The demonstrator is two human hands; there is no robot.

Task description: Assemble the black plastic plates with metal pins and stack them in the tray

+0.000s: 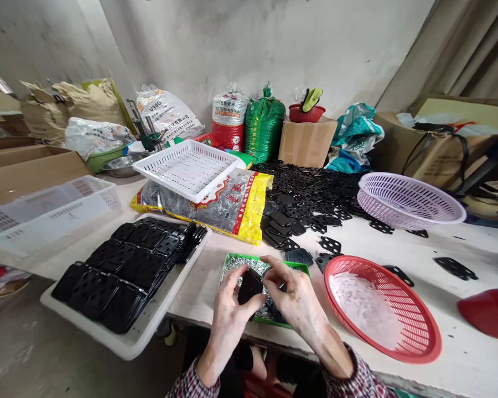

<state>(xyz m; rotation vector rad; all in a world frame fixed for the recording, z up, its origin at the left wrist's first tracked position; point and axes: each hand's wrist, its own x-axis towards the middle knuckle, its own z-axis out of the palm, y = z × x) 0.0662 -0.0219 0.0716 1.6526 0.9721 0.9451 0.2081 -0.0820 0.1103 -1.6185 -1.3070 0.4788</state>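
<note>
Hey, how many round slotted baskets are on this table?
2: the lavender basket toward the back right, and the red basket holding white pieces nearer, beside the right hand. Others could be hidden.

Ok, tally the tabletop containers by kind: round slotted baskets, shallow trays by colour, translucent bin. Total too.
Round slotted baskets: 2 (purple basket, red basket)
White trays: 2 (slotted tray, tray under black plates)
Green tray: 1
Translucent bin: 1
Total: 6
</note>
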